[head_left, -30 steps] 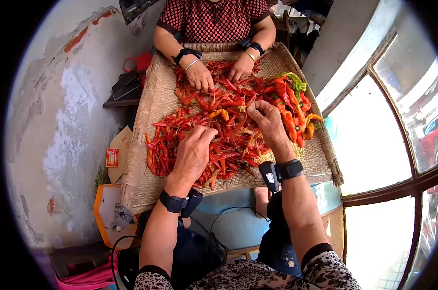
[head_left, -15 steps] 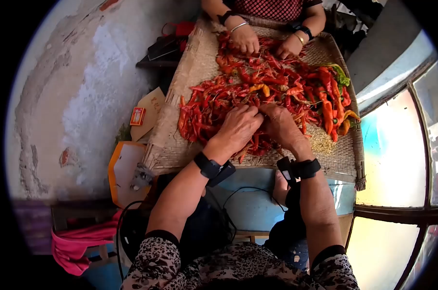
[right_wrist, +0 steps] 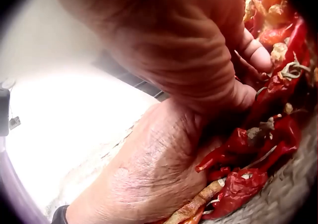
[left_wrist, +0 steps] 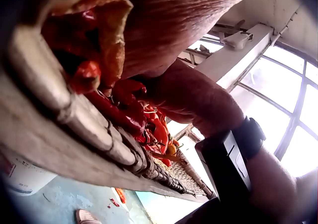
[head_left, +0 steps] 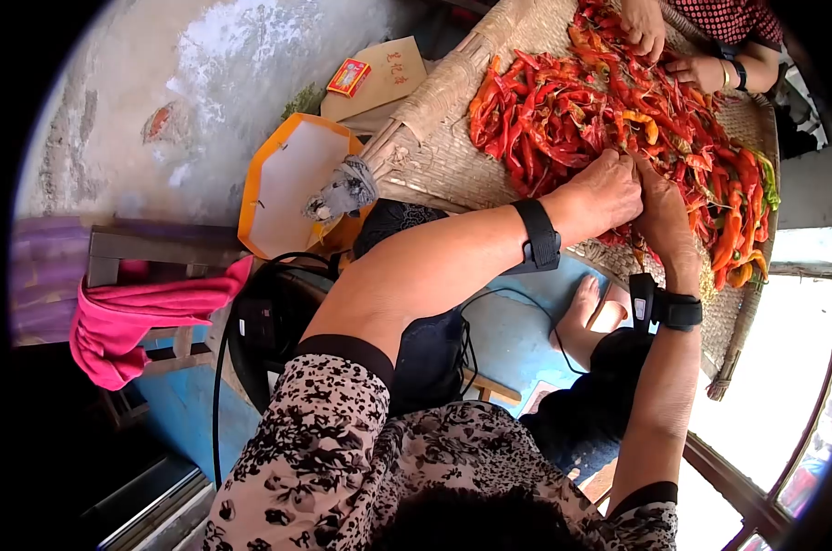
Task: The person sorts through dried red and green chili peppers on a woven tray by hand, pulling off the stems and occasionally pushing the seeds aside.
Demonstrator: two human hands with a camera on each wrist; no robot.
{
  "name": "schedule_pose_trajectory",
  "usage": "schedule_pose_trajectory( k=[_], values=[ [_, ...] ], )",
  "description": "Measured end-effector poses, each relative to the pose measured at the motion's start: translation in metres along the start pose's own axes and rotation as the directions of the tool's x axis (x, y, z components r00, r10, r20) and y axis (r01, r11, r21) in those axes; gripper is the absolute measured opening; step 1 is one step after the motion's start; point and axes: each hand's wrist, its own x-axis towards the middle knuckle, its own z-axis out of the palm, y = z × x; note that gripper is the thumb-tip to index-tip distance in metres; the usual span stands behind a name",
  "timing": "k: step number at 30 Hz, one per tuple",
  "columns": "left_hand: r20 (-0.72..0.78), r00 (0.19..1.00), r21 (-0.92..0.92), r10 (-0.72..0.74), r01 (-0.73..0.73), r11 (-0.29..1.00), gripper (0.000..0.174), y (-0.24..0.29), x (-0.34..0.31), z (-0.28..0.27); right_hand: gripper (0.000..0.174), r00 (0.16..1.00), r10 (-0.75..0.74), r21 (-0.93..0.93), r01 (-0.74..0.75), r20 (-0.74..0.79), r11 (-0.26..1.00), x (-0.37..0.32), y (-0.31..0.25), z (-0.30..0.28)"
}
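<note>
A heap of red chili peppers (head_left: 563,101) lies on a woven straw tray (head_left: 444,156). My left hand (head_left: 609,188) and right hand (head_left: 662,220) are pressed side by side at the near edge of the heap, with their fingers curled down into the peppers. In the left wrist view my left hand (left_wrist: 169,30) sits over peppers (left_wrist: 149,124) at the tray's rim (left_wrist: 74,129). The right wrist view shows my right hand (right_wrist: 189,45) curled into peppers (right_wrist: 258,149), touching my left hand (right_wrist: 154,184). The fingertips are buried.
Another person's hands (head_left: 646,28) work in the far end of the heap. An orange-rimmed white board (head_left: 292,179), a small red box (head_left: 349,77) and a pink cloth (head_left: 140,317) lie to the left. A bare foot (head_left: 590,317) shows under the tray, and a window (head_left: 783,367) is at the right.
My right hand came down from above the heap and both hands closed in together on the peppers. The head view swung, so the tray now sits at the upper right.
</note>
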Motion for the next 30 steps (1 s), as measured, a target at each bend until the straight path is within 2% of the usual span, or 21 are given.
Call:
schedule_pose_trajectory(
  k=[4,6,7,8,10,11,12,14,17,18,20,21,22,23,24,25,26,28,30],
  values=[
    [0.017,1.0,0.001,-0.009,0.009,1.0,0.009,0.001,-0.002,-0.001,0.05,0.997,0.059,-0.057,-0.057,0.04,0.997,0.0,0.0,-0.001],
    [-0.017,1.0,-0.004,-0.013,0.013,1.0,0.01,-0.001,-0.002,0.0,0.048,0.993,0.121,-0.082,-0.12,0.008,0.989,0.0,-0.005,-0.008],
    [-0.043,0.999,-0.011,-0.018,0.017,1.0,0.01,-0.001,-0.003,0.001,0.043,0.995,0.084,-0.143,-0.093,-0.062,0.985,-0.001,-0.007,-0.012],
    [-0.044,0.999,-0.013,-0.016,0.016,1.0,0.01,0.0,-0.003,0.002,0.043,0.994,0.087,-0.144,-0.095,-0.062,0.985,0.0,-0.005,-0.02],
    [-0.006,1.0,0.0,-0.01,0.01,1.0,0.01,0.001,-0.002,0.0,0.034,0.984,0.166,0.068,-0.162,-0.061,0.984,-0.001,0.011,-0.039],
    [-0.006,1.0,-0.001,-0.009,0.009,1.0,0.01,0.0,-0.002,0.0,0.028,0.97,0.197,0.36,-0.134,-0.145,0.923,-0.001,0.021,-0.04],
    [-0.006,1.0,-0.008,-0.009,0.009,1.0,0.011,0.0,-0.002,0.0,0.023,0.93,0.297,0.528,-0.144,-0.216,0.837,0.0,0.028,-0.047],
    [-0.005,1.0,-0.015,-0.014,0.014,1.0,0.011,0.0,0.0,0.002,0.022,0.793,0.473,0.75,-0.032,-0.383,0.661,0.002,0.048,-0.054],
    [0.0,1.0,-0.053,-0.013,0.013,0.999,0.011,0.0,-0.001,0.004,0.026,0.616,0.599,0.824,0.154,-0.512,0.546,0.002,0.06,-0.059],
    [0.007,1.0,-0.059,-0.012,0.013,0.998,0.01,-0.001,-0.003,0.0,0.026,0.615,0.599,0.823,0.154,-0.513,0.547,0.001,0.056,-0.057],
    [-0.014,1.0,-0.076,-0.009,0.008,0.997,0.007,-0.003,-0.003,-0.005,0.026,0.65,0.564,0.738,-0.007,-0.51,0.675,-0.005,0.048,-0.06],
    [-0.018,1.0,-0.103,-0.015,0.013,0.995,0.008,-0.004,-0.003,-0.006,0.025,0.715,0.521,0.57,-0.208,-0.466,0.795,-0.004,0.054,-0.057],
    [-0.026,0.999,-0.136,-0.019,0.015,0.991,0.008,-0.004,-0.001,-0.006,0.024,0.827,0.402,0.548,-0.14,-0.392,0.825,-0.006,0.052,-0.051],
    [-0.026,0.999,-0.15,-0.029,0.024,0.988,0.008,-0.004,0.0,-0.007,0.024,0.909,0.286,0.426,-0.139,-0.304,0.894,-0.006,0.045,-0.048],
    [-0.025,0.999,-0.161,-0.034,0.029,0.986,0.008,-0.006,0.0,-0.008,0.025,0.942,0.266,0.403,-0.165,-0.207,0.9,-0.005,0.041,-0.037],
    [-0.04,0.999,-0.188,-0.028,0.02,0.982,0.009,-0.008,0.0,-0.011,0.024,0.958,0.249,0.285,-0.202,-0.141,0.937,-0.006,0.018,-0.039],
    [-0.05,0.999,-0.217,-0.02,0.009,0.976,0.011,-0.011,0.0,-0.012,0.024,0.976,0.142,0.137,-0.119,-0.168,0.983,-0.006,0.015,-0.03],
    [-0.008,0.999,-0.332,-0.033,0.028,0.943,0.016,-0.02,0.004,-0.02,0.022,0.985,0.126,-0.064,-0.134,-0.115,0.989,-0.008,0.01,-0.021],
    [0.011,0.998,-0.411,-0.063,0.062,0.909,0.018,-0.028,0.006,-0.024,0.024,0.972,0.23,-0.083,-0.233,-0.039,0.969,-0.004,-0.002,-0.028]
  ],
)
